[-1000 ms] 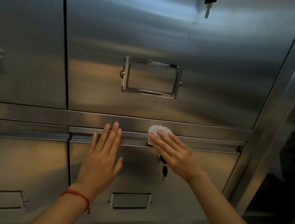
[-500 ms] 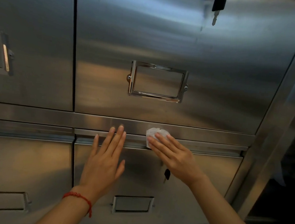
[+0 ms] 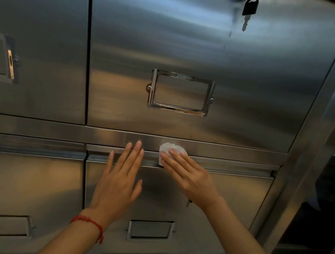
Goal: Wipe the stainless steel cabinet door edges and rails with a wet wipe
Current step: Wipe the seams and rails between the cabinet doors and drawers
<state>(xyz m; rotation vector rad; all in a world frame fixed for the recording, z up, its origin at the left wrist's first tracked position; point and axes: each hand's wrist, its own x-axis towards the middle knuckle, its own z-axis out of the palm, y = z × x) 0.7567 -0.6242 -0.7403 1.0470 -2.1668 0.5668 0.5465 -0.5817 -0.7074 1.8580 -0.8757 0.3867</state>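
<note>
While the right hand (image 3: 188, 177) presses a crumpled white wet wipe (image 3: 170, 149) flat against the horizontal rail (image 3: 231, 151), its fingers (image 3: 173, 157) lie extended over the wipe and pin it rather than pinch it; the wipe straddles the rail and the top lip of the lower right door (image 3: 238, 190), probably so one pass cleans both. Left hand (image 3: 120, 180) rests open and empty, palm on that same door just left of the wipe, fingertips reaching the rail; judged to be bracing the door or steadying the body. Upper right door (image 3: 189, 47) carries a chromed label frame (image 3: 181, 91), with a black-headed key (image 3: 248, 10) hanging in the lock at top right. Red bead bracelet (image 3: 89, 224) on left wrist. All surfaces are brushed stainless, streaky with reflections, warm light low down. To the right of the cabinet post (image 3: 319, 140) the room is dark, contents unclear.
</note>
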